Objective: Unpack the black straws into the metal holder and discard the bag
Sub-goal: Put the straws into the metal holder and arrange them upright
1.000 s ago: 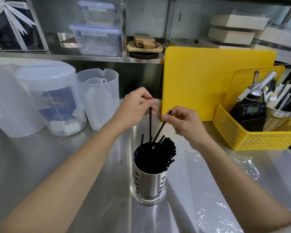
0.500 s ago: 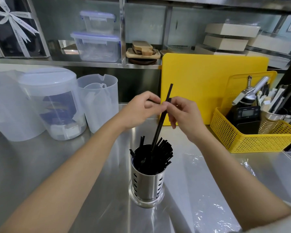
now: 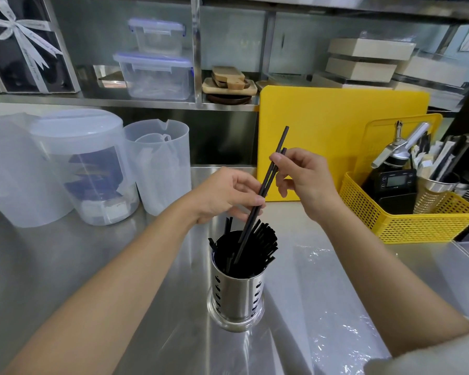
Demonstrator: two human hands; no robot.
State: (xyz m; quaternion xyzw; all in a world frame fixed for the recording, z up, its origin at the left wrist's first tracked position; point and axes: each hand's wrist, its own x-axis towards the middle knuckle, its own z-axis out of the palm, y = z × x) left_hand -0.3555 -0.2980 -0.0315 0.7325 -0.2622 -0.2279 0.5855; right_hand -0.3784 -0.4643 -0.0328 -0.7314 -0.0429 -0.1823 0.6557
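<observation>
1. Black straws (image 3: 266, 180), two of them, stand tilted over the metal holder (image 3: 236, 296), with their lower ends already inside it among the packed bunch (image 3: 264, 239).
2. The left hand (image 3: 222, 196) pinches the pair low, just above the bunch. The right hand (image 3: 306, 180) pinches them higher, near the tops. Both hands are grasping and neither is free.
3. The step in hand, by my read, is seating these two down with the rest.
4. To do it well, the upper pinch should loosen first. The lower hand then steers the shafts to the holder's left side, because the bunch leans right and crowds that edge.
5. Lower them rather than dropping them. Thin straws probably snag on the other tips or spring back out.
6. Nothing holds the holder, so a sideways shove could tip it. Push straight down along its length.
7. The clear bag (image 3: 331, 288) lies flat on the steel counter (image 3: 92, 266), just right of the holder. It looks empty and is not yet discarded, so that part remains.
</observation>
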